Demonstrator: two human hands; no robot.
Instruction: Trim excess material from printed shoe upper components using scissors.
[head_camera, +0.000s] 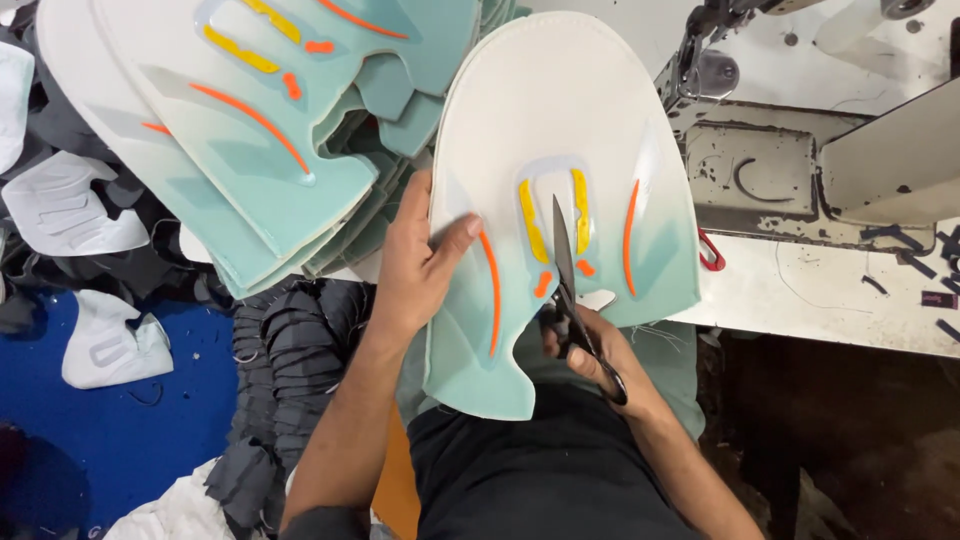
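Observation:
A shoe upper panel (560, 130), white fading to pale teal with orange and yellow stripes, is held up in the middle of the head view. My left hand (418, 262) grips its left edge, thumb on the face. My right hand (592, 350) is closed on black scissors (568, 285), whose blade points up through the slot between the two yellow stripes.
A stack of matching teal panels (280, 130) lies at the upper left. White cut pieces (70, 205) and a pile of black fabric pieces (290, 340) lie on a blue surface. A sewing machine (800, 140) stands on the white table (830, 295) at right.

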